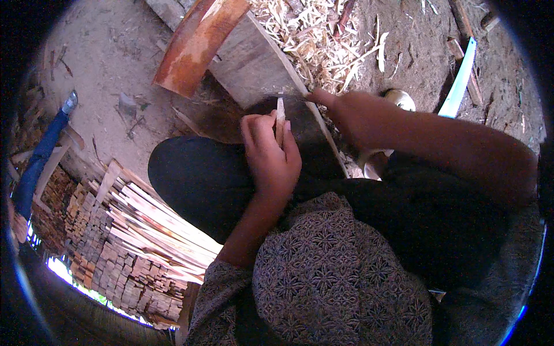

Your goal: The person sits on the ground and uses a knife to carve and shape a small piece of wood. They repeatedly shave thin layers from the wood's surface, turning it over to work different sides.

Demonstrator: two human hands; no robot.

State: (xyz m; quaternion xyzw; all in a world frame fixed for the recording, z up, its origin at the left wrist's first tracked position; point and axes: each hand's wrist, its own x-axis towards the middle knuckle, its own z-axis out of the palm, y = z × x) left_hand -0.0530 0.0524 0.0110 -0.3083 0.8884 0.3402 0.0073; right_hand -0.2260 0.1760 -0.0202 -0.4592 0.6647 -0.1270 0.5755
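Observation:
My left hand [270,147] is closed around a thin, pale strip of wood [280,118], its tip pointing away from me above the fingers. To its right, my right hand [355,118] is curled into a fist beside the edge of a wide wooden plank [254,63]. A dark, blurred shape reaches from that fist toward the strip's tip; motion smear hides what it is. The plank slopes away from between my legs, and my left forearm rests over my dark-clothed lap.
Pale wood shavings [329,43] pile beyond the plank. A curved reddish-brown wood piece [199,49] lies across it. Long wooden strips [156,225] and stacked blocks [124,265] lie at left, near another person's blue-clad leg [43,144]. A pale blue blade-shaped thing [460,81] lies at right.

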